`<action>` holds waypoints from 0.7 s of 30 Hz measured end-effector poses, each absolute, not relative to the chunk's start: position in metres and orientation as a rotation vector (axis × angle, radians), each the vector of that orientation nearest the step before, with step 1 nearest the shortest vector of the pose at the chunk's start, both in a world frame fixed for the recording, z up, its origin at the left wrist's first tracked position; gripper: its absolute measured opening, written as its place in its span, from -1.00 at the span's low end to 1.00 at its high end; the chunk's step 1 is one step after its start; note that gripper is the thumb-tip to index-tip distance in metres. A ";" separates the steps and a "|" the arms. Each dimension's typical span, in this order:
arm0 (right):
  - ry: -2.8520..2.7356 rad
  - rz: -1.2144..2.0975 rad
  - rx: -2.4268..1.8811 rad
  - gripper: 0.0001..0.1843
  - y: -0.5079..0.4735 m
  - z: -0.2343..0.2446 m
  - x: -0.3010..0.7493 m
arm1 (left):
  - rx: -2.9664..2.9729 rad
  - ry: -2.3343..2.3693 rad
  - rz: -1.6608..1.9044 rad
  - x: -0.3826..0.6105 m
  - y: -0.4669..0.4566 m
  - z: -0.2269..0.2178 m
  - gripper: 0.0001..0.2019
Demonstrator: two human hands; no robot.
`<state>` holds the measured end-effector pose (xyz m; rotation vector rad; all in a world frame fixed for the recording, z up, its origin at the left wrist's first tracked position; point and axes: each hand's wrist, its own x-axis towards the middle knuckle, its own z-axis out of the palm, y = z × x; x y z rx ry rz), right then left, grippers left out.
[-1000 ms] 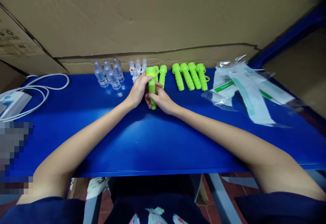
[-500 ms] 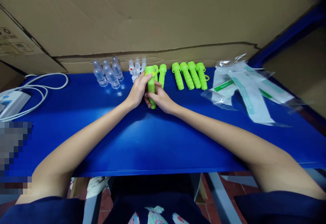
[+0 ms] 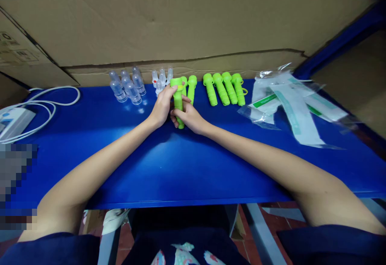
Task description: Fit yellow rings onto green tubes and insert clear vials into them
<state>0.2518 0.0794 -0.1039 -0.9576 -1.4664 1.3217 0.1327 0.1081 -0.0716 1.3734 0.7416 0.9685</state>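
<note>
Both of my hands are closed on one lime-green ribbed plastic tube (image 3: pixel 178 106) with a wider threaded top, tilted above the blue table (image 3: pixel 150 172). My left hand (image 3: pixel 163 106) grips it near the top, thumb by the yellowish ring under the collar. Lower down, my right hand (image 3: pixel 190 116) wraps round the shaft. Just behind my hands lie more green tubes (image 3: pixel 192 90), partly hidden. To the left of these stand several small clear-tipped white pieces (image 3: pixel 162 76), one with a red dot.
Several green tubes (image 3: pixel 221 90) lie in a row right of my hands. Clear plastic caps (image 3: pixel 132 92) stand to the left. Plastic-wrapped white packets (image 3: pixel 297 112) are piled at the right. A white cable (image 3: pixel 54 104) coils by a white box (image 3: pixel 18 122). Cardboard (image 3: pixel 181 19) walls the back.
My left fingers have shifted slightly at the tube's top. Both hands keep their hold in nearly the same place, and the things on the table have not moved.
</note>
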 end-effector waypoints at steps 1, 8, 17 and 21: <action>-1.463 1.321 -0.954 -0.84 0.080 -0.104 0.252 | 1.375 0.745 0.973 0.133 0.108 -0.072 -0.50; -1.477 1.318 -0.965 -0.84 0.078 -0.103 0.252 | 1.366 0.797 0.969 0.133 0.111 -0.070 -0.55; -1.313 1.406 -0.903 -0.71 0.077 -0.102 0.251 | 1.407 0.680 0.997 0.132 0.114 -0.077 -0.60; -1.258 1.456 -0.874 -0.47 0.077 -0.101 0.251 | 1.487 0.640 1.100 0.133 0.114 -0.077 -0.69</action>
